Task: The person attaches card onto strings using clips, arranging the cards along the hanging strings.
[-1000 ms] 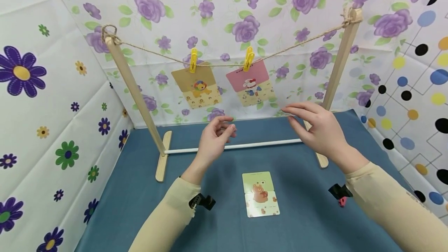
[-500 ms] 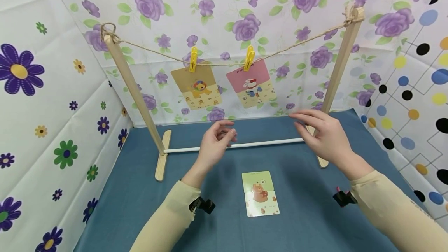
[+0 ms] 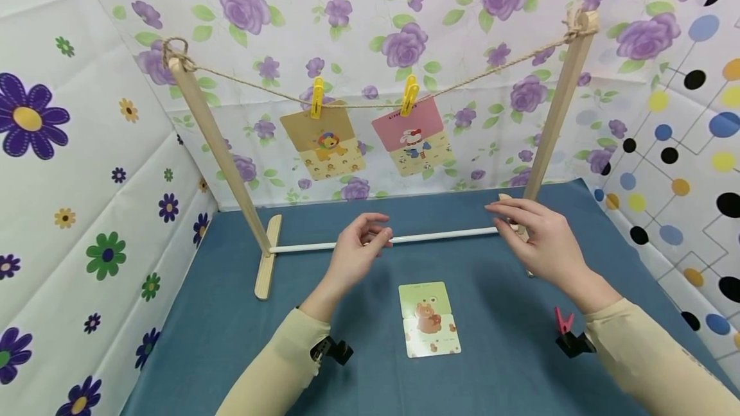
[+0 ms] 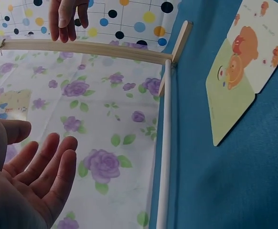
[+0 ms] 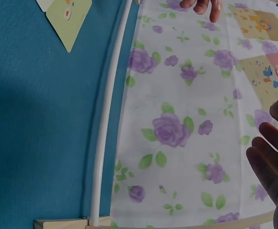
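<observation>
Both hands are raised over the blue table and hold nothing. My left hand [image 3: 357,246] has loosely bent fingers and overlaps the white rod in the head view. My right hand [image 3: 540,236] is in front of the right post, fingers extended and thumb apart. Between and below them a green and white bear card [image 3: 430,320] lies flat on the table. Behind, a brown lion card [image 3: 326,143] and a pink rabbit card [image 3: 414,137] hang from a twine line, each under a yellow clothespin [image 3: 317,98]. A red clothespin [image 3: 563,321] shows near the right wrist.
Two wooden posts, left [image 3: 216,153] and right [image 3: 557,108], carry the sagging twine [image 3: 243,84]. A white rod [image 3: 445,235] joins their feet low over the table. Floral cloth [image 3: 352,18] hangs behind, with patterned cloth walls at both sides.
Both hands have lowered a little, and the right hand has also drawn to the right. The red clothespin shows more beside the right wrist. The cards stay in place.
</observation>
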A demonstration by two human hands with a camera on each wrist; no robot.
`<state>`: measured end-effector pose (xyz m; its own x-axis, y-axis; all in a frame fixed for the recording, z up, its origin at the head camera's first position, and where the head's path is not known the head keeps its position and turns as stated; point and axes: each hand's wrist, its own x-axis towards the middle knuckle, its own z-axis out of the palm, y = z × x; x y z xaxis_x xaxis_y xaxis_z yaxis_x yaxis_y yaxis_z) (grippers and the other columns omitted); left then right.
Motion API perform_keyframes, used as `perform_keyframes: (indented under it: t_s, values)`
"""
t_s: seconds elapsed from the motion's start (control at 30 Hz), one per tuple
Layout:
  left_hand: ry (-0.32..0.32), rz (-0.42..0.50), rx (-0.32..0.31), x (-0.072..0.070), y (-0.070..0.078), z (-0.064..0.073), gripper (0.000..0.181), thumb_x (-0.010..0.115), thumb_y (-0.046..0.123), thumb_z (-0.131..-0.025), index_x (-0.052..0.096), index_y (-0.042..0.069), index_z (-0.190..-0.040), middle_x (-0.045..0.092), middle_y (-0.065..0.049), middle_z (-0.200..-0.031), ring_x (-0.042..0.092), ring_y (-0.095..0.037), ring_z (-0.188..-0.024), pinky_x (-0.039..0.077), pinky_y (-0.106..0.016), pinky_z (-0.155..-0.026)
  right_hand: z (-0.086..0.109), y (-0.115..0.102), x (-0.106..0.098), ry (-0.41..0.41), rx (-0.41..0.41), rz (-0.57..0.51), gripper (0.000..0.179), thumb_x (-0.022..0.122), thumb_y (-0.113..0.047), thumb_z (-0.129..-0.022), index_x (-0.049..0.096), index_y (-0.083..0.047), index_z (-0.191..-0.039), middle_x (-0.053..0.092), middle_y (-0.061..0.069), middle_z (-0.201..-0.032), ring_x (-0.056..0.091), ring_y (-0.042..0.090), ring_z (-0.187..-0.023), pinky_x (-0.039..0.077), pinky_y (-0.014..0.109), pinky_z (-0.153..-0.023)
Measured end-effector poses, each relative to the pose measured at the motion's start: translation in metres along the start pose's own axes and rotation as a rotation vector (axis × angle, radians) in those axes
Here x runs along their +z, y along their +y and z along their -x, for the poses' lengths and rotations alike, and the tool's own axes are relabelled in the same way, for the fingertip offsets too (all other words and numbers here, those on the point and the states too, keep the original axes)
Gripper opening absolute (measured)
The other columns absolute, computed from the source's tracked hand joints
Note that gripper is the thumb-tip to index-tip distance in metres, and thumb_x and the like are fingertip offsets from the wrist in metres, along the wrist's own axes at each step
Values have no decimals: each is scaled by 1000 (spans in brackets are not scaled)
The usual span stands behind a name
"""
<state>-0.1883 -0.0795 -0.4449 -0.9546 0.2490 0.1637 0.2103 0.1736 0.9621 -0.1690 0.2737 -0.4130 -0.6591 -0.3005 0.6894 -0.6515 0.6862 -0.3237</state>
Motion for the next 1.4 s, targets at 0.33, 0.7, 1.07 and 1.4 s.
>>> perform_keyframes:
  t_s: [0.33, 0.7, 1.07, 1.4]
  values:
    - [-52, -37, -31, 7, -18, 8, 32, 67, 24, -109, 65, 12, -139, 74, -11, -114, 73, -33, -101, 60, -50, -84, 22, 5, 7, -34, 69, -6, 39, 83, 0, -91, 80, -17, -127, 75, 5, -126, 67, 13, -82, 40, 21, -59]
    - [-100, -158, -55, 18, -38, 18, 36, 69, 31, -108, 65, 14, -140, 72, -3, -117, 69, -21, -103, 56, -41, -81, 50, 10, 14, -151, 200, -11, 32, 80, -7, -97, 79, -18, -127, 72, 5, -132, 61, 8, -76, 44, 27, -57]
    - [-207, -196, -78, 32, -57, 22, 46, 70, 34, -107, 61, 12, -145, 71, -4, -120, 68, -23, -107, 56, -44, -86, 82, 25, 22, -300, 261, -25, 28, 77, -15, -102, 78, -19, -130, 71, 6, -133, 70, 33, -116, 59, 51, -75]
    - [-316, -302, -85, 40, -59, 21, 57, 74, 34, -104, 56, 6, -151, 66, -15, -134, 63, -32, -124, 53, -50, -98, 111, 37, 20, -386, 310, -37, 28, 79, -14, -100, 79, -15, -128, 72, 10, -133, 68, 39, -119, 56, 61, -89]
